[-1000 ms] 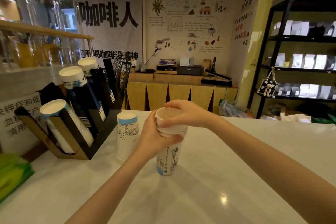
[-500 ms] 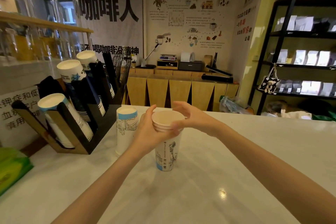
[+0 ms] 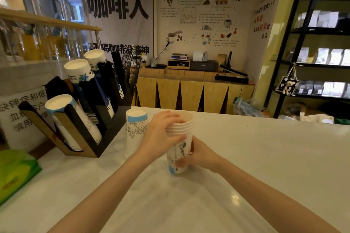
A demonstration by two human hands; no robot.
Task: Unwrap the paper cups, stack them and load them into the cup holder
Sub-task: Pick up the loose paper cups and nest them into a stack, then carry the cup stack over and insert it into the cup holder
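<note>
Gripping the cup stack [image 3: 180, 142] with left hand [image 3: 161, 134] on the rims and right hand [image 3: 200, 154] low, fingers [image 3: 178, 162] wrapped tight, I judge squeezing could crush it or knock the upturned cup [image 3: 135, 132] beside it.

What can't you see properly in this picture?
All in the head view:
- Bottom of the cup stack: the right hand covers it.
- Stack's left side: the left hand wraps it.
- Lower ends of cups in the cup holder: black dividers hide them.
- Green packet: cut off by left edge.

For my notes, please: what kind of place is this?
Most likely a coffee shop counter: a cup holder loaded with paper cups, coffee posters on the wall, and shelves of bagged goods.
</note>
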